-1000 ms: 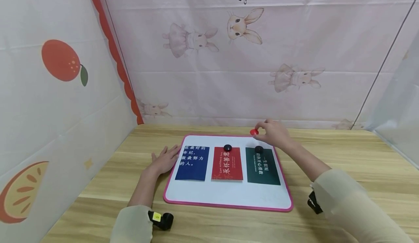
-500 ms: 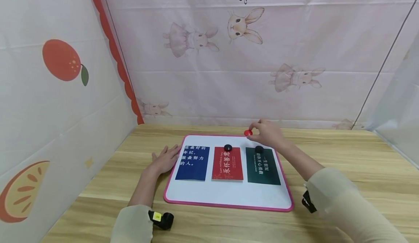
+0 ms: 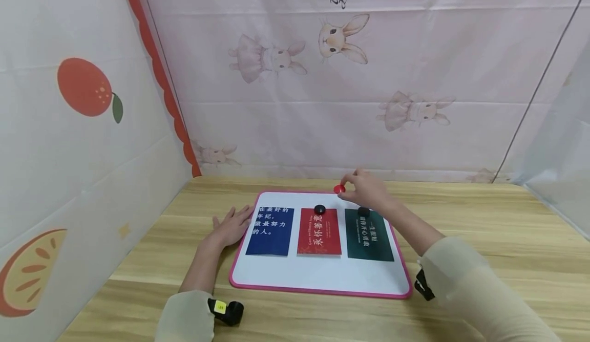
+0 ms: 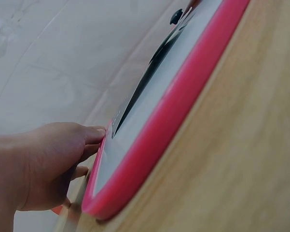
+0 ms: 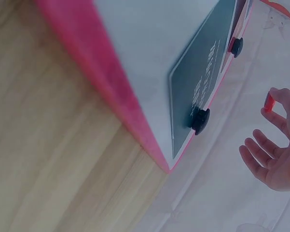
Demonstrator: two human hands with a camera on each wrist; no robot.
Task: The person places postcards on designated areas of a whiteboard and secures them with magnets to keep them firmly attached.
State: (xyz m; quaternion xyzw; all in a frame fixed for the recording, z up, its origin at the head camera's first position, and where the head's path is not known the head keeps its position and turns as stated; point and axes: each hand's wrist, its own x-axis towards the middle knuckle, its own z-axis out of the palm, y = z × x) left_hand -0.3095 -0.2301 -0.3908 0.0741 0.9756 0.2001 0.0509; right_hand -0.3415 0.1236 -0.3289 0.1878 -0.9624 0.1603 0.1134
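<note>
Between thumb and forefinger my right hand [image 3: 369, 192] pinches a red round magnet [image 3: 339, 189], held above the far edge of a pink-framed whiteboard [image 3: 322, 274]. In the right wrist view the red magnet [image 5: 269, 102] is clear of the board, and the other fingers are spread. My left hand [image 3: 232, 227] lies with straight fingers against the board's left edge; the left wrist view shows its fingertips touching the pink frame [image 4: 149, 150]. On the board lie a blue card [image 3: 269, 237], a red card [image 3: 319, 239] and a green card [image 3: 370, 242]. Black magnets sit on the red card's top [image 3: 320, 209] and the green card's top [image 3: 363, 212].
The whiteboard lies on a light wooden table [image 3: 465, 219]. A pinkish rabbit-print sheet [image 3: 295, 127] hangs behind it, and a fruit-print sheet [image 3: 115, 188] stands to the left. Wrist cameras are strapped to both forearms, the left one [image 3: 227, 311] near the table's front.
My right hand has moved left with the red magnet, from above the green card's side toward the red card's side. The left hand has stayed in place.
</note>
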